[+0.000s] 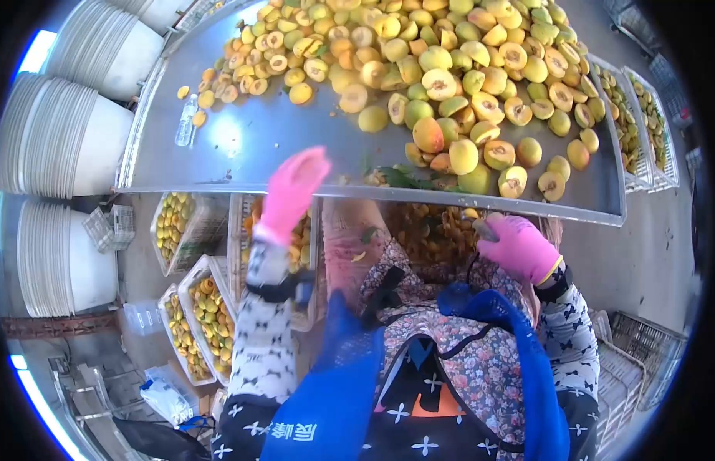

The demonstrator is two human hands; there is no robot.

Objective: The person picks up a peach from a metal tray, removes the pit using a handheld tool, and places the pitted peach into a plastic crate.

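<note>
My left hand [290, 194], in a pink glove, hovers over the front edge of the metal table [258, 157]. Its fingers stretch out, slightly blurred, and I see nothing in them. Below the table's front edge, my right hand [520, 247], also pink-gloved, is closed. Its fingertips look greyish and stained, and what they grip cannot be made out; a small yellow piece [470, 213] shows just beyond them. Halved and whole yellow peaches [438, 83] are heaped across the table, many with their pits showing. Green leaves [403, 178] lie near the edge between my hands.
Beneath the table between my knees are peach scraps [430, 230]. Crates of peaches stand at left [211, 307] and right [645, 115]. A plastic bottle [186, 119] lies on the table's left. Stacked white tubs [81, 138] line the left side; more crates [642, 346] stand at lower right.
</note>
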